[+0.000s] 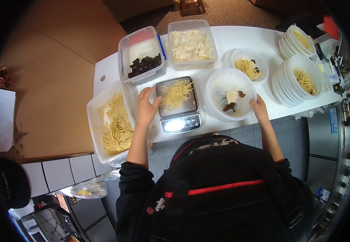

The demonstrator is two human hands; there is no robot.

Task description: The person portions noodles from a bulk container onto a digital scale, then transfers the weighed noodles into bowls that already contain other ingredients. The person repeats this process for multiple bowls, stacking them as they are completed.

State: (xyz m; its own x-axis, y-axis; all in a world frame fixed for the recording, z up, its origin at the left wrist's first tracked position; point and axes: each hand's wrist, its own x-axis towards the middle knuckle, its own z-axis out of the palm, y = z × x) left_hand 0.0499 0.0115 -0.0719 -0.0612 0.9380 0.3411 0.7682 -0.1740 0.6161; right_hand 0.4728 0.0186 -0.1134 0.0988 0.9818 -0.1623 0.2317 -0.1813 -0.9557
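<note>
My left hand (147,103) is at the left edge of a digital kitchen scale (180,123), fingers apart beside a loose heap of yellow noodles (176,94) on its plate. With my right hand (259,109) I hold the right rim of a white plastic strainer basket (215,87). Inside that basket lie a pale tofu-skin-like piece (232,96) and dark wood ear pieces (229,106). Left of the scale stands a plastic tub (92,113) of yellow noodles (117,127). Behind the strainer basket, a round plastic basket (264,65) holds noodles with dark bits.
Behind the scale stand a plastic box (122,65) with black wood ear (144,65) and another box (193,65) of pale, flat cut pieces (191,45). Stacked round baskets (280,87) with noodles on top are at the right, with a second stack (287,48) behind. The white counter's (160,137) near edge is before me.
</note>
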